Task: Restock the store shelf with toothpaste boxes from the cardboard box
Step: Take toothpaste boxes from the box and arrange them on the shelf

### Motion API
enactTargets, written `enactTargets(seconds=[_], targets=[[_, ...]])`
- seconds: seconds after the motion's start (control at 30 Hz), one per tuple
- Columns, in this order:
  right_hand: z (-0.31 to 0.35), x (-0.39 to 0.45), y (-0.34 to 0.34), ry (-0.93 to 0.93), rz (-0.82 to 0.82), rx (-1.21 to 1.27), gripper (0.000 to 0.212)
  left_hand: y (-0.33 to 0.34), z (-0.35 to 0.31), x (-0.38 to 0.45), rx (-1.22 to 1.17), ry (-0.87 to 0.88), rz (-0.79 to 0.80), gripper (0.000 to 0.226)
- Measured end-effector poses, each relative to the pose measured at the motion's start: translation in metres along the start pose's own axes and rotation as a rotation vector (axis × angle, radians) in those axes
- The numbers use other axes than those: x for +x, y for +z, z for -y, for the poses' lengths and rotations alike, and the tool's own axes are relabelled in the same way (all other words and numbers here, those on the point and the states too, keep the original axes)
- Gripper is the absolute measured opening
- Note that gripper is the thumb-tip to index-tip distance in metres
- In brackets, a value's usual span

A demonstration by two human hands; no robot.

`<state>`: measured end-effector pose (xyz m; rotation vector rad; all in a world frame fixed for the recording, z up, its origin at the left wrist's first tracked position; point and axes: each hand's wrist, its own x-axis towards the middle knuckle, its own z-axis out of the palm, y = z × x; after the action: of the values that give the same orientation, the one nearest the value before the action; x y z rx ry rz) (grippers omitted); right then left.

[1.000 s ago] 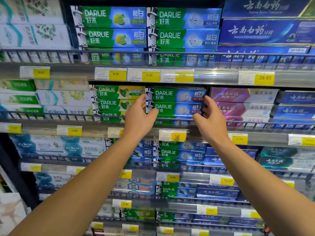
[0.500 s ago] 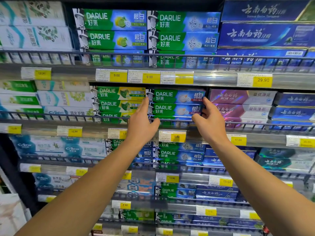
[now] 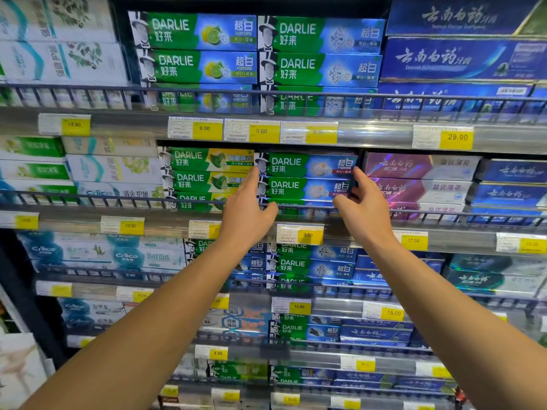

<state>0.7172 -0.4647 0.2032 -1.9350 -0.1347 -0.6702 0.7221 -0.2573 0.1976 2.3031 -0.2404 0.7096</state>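
The long green-and-blue cardboard toothpaste boxes (image 3: 306, 177) sit stacked flat on the second wire-fronted metal shelf (image 3: 88, 199), between a green-and-yellow mint stack (image 3: 207, 170) on their left and purple-and-white boxes (image 3: 420, 179) on their right. Such cartons are probably light and stiff along their length, with glossy faces that could slide on one another, so the short ends are the sensible place to take hold, squeezing gently enough not to dent the card.

The left hand (image 3: 247, 214) reaches up with fingers straight, its fingertips laid against the left end of the stack where it meets the mint boxes, thumb spread below near the rail; it grasps nothing. The right hand (image 3: 365, 208) is at the right end, thumb against the front corner of the second box and fingers bent round the end, though motion blur makes it hard to say how firmly it grips. The stack thus lies bracketed between both hands. The supply carton is not in view.
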Motion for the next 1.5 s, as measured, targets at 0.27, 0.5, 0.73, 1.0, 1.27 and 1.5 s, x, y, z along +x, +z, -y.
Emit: enactTargets(seconds=[0.27,0.5,0.73,1.0,1.27,1.5], targets=[[-0.002,0.000,-0.001,0.007,0.015,0.046,0.070,-0.004,-0.002,0.000,-0.052,-0.005,0.009,0.078],[-0.011,-0.014,-0.009,-0.215,0.062,-0.319,0.078,-0.003,0.022,-0.005,0.238,0.200,0.026,0.080],[-0.016,-0.015,-0.004,-0.220,0.047,-0.368,0.083,0.006,0.026,-0.004,0.347,0.183,0.020,0.081],[-0.023,-0.013,0.000,-0.257,0.053,-0.501,0.080,0.018,0.028,-0.007,0.510,0.118,0.013,0.091],[-0.026,-0.012,0.005,-0.273,0.031,-0.539,0.081,0.023,0.027,-0.006,0.520,0.109,-0.001,0.094],[-0.026,-0.014,0.006,-0.272,0.027,-0.537,0.082,0.026,0.029,-0.004,0.525,0.089,0.008,0.095]])
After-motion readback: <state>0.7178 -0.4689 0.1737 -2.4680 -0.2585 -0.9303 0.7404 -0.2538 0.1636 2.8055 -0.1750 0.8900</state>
